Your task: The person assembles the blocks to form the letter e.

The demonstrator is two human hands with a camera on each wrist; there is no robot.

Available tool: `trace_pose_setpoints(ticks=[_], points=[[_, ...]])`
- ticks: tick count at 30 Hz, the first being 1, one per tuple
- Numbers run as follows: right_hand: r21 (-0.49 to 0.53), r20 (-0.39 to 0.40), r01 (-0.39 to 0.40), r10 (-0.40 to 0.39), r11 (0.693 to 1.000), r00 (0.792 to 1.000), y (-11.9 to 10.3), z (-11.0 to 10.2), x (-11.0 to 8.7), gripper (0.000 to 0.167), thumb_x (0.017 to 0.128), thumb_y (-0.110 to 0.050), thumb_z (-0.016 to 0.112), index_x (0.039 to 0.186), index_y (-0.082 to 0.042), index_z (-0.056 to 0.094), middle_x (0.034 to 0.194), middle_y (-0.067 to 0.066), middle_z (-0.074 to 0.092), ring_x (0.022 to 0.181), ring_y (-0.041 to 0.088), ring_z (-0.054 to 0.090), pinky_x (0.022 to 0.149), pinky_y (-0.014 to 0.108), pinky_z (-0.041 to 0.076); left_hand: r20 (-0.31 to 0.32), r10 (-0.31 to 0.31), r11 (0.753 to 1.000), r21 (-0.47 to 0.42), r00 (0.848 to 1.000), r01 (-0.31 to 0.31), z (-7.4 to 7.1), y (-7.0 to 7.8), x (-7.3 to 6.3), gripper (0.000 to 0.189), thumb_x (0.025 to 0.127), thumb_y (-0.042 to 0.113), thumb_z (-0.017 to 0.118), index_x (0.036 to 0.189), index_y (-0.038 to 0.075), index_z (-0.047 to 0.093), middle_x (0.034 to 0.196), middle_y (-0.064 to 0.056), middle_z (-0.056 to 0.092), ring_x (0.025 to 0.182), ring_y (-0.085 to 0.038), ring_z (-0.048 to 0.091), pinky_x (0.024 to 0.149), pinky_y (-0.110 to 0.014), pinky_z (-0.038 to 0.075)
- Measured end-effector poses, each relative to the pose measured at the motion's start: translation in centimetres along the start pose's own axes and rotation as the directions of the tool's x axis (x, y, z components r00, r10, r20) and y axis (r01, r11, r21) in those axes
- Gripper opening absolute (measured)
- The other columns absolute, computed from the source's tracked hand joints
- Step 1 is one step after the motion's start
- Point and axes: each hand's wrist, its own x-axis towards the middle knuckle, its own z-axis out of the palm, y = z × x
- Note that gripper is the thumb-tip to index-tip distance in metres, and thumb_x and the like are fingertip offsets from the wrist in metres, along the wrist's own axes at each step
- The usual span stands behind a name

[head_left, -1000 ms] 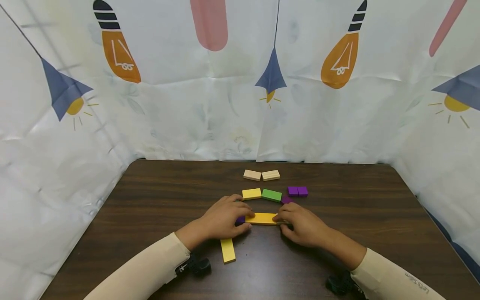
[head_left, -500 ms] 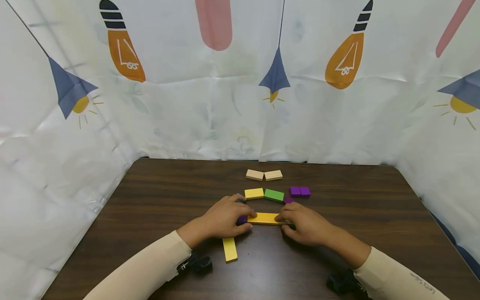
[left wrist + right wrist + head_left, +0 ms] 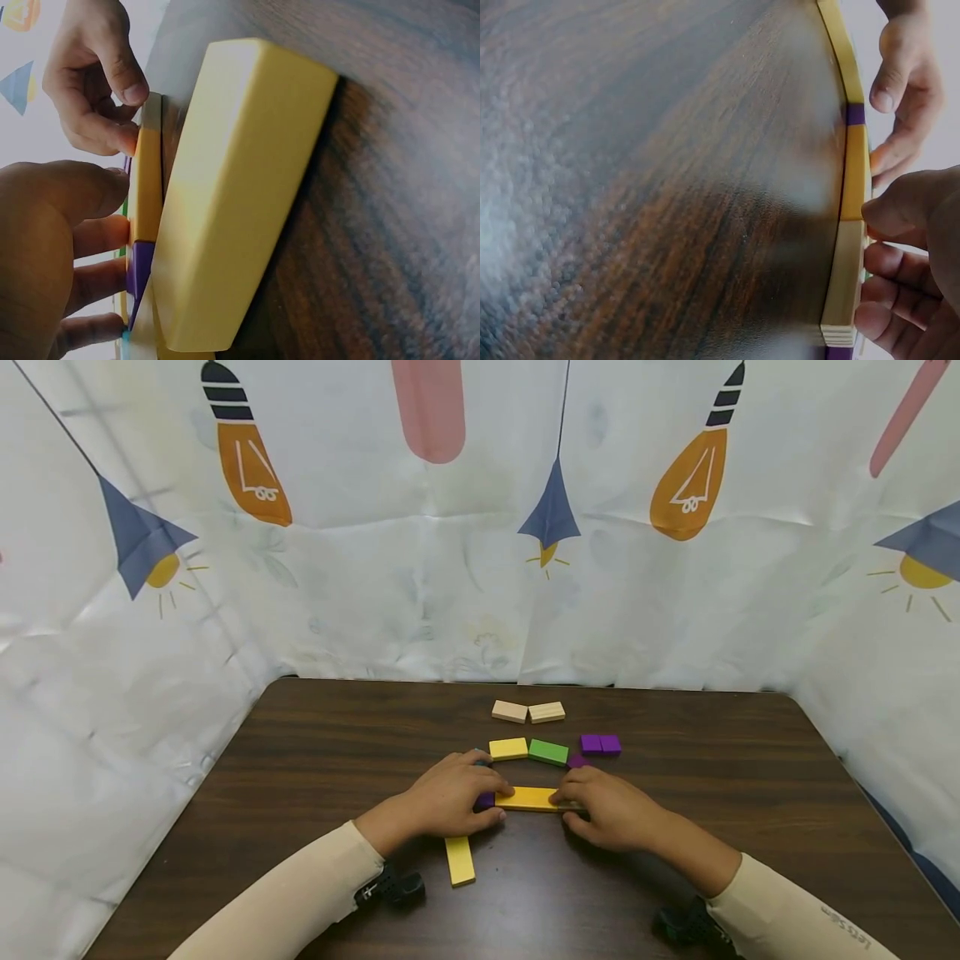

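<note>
In the head view an orange-yellow wooden block lies between both hands. My left hand holds its left end, index finger on the block and thumb at the near side. A purple block adjoins that end, partly hidden by the hand. My right hand pinches a plain wood block, which is clearer in the right wrist view as a pale block end to end with the orange-yellow one. A lighter yellow block slants toward the front below my left hand and looms large in the left wrist view.
Behind the row lie a yellow block, a green block and a purple block. Two purple blocks sit side by side to the right. Farther back, two plain blocks rest on the brown table. A printed curtain stands behind.
The head view has shifted slightly. Both hands and the blocks keep practically the same places.
</note>
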Motion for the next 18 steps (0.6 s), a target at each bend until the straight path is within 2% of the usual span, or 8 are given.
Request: trace_pose_setpoints(ticks=[10, 18], points=[[-0.001, -0.007, 0.006, -0.006, 1.0, 1.0, 0.03, 0.1, -0.01, 0.022, 0.095, -0.014, 0.071, 0.117, -0.011, 0.074, 0.11, -0.001, 0.064, 0.1, 0.012, 0.059, 0.083, 0.035, 0.055, 0.018, 0.022, 1.0, 0.005, 1.0, -0.022, -0.26, -0.06, 0.21, 0.035, 0.099, 0.042, 0.065, 0.129, 0.026, 0.071, 0.129, 0.009, 0.067, 0.126, -0.014, 0.057, 0.107, -0.049, 0.04], [0.005, 0.005, -0.002, 0.002, 1.0, 1.0, 0.11, -0.04, -0.05, 0.022, 0.095, -0.014, 0.071, 0.117, -0.011, 0.074, 0.11, -0.002, 0.064, 0.101, 0.012, 0.059, 0.084, 0.035, 0.055, 0.037, 0.022, 1.0, -0.002, 0.999, -0.022, -0.5, -0.15, 0.53, 0.034, 0.098, 0.043, 0.067, 0.128, 0.027, 0.071, 0.126, 0.01, 0.068, 0.121, -0.012, 0.059, 0.103, -0.048, 0.041]])
